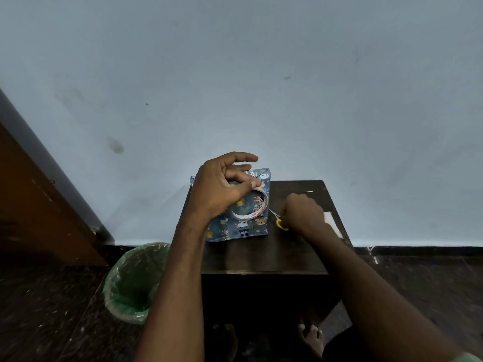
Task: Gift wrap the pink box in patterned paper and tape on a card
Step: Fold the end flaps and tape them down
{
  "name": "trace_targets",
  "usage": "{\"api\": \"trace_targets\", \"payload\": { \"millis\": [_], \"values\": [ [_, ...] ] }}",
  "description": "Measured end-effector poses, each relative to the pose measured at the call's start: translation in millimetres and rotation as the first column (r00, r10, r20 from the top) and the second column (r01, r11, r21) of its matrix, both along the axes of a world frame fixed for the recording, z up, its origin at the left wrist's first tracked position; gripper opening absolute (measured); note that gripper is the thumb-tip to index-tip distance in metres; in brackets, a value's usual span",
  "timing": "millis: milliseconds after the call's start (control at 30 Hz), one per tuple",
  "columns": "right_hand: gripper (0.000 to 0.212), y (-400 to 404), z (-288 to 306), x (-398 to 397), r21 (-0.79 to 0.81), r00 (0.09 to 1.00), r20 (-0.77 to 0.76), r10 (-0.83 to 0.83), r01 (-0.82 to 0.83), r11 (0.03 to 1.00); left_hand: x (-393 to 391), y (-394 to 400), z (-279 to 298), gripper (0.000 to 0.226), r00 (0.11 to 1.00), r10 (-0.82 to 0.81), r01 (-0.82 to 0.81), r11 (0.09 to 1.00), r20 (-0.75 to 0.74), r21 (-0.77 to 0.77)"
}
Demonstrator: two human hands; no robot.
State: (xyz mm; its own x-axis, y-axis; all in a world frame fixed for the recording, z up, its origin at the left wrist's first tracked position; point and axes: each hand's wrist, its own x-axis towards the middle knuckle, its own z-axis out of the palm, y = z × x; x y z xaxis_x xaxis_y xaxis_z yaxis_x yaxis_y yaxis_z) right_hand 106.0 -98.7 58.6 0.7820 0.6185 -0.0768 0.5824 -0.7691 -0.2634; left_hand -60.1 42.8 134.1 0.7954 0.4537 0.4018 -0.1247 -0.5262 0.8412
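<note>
The box [243, 226], wrapped in blue paper printed with cartoon animals, stands on a small dark wooden table [261, 257]. My left hand [219, 189] holds a roll of clear tape [254, 207] against the top of the box, thumb on the roll's rim. To the right of the box, my right hand [303, 212] is closed around yellow-handled scissors [281, 223]; their blades point toward the tape roll. A white card [332, 222] lies on the table's right side, partly hidden behind my right hand.
A bin [136, 280] lined with a green bag stands on the dark floor left of the table. A pale blue wall rises just behind the table. A brown wooden door [39, 205] is at the far left. My bare feet show under the table's front edge.
</note>
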Motion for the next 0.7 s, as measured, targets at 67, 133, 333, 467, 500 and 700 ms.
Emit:
{"api": "trace_targets", "payload": {
  "millis": [67, 133, 333, 467, 500, 700],
  "values": [
    [0.027, 9.7, -7.6, -4.7, -0.044, 0.996, 0.079, 0.037, -0.033, 0.998, 0.0, -0.8, -0.7, 0.041, 1.0, 0.008, -0.008, 1.0, 0.009, 0.01],
    [0.026, 15.4, -10.1, -5.0, -0.065, 0.991, 0.123, 0.056, -0.049, 0.997, -0.2, -1.3, -1.3, 0.041, 1.0, 0.013, -0.014, 1.0, 0.011, 0.017],
    [0.016, 11.9, -0.7, 1.7, 0.135, 0.995, 0.09, -0.028, 0.016, 0.991, -0.3, -2.6, -3.8, 0.04, 0.999, 0.038, -0.039, 0.998, 0.017, 0.045],
    [0.024, 8.9, 45.8, -14.1, 0.845, 0.976, 0.031, -0.214, 0.089, 0.527, 1.1, -2.7, -6.1, 0.04, 0.999, 0.038, -0.04, 0.998, 0.03, 0.048],
    [0.026, 8.7, 58.4, -25.2, 0.92, 0.981, 0.046, -0.189, 0.032, 0.391, 2.4, -3.5, -6.6, 0.042, 0.998, 0.04, -0.042, 0.998, 0.038, 0.049],
    [0.049, 21.5, 59.0, -70.6, 0.954, 0.959, -0.048, 0.281, -0.04, 0.298, -0.5, -6.8, -7.3, 0.063, 0.993, 0.065, -0.064, 0.998, 0.103, -0.015]
  ]
}}
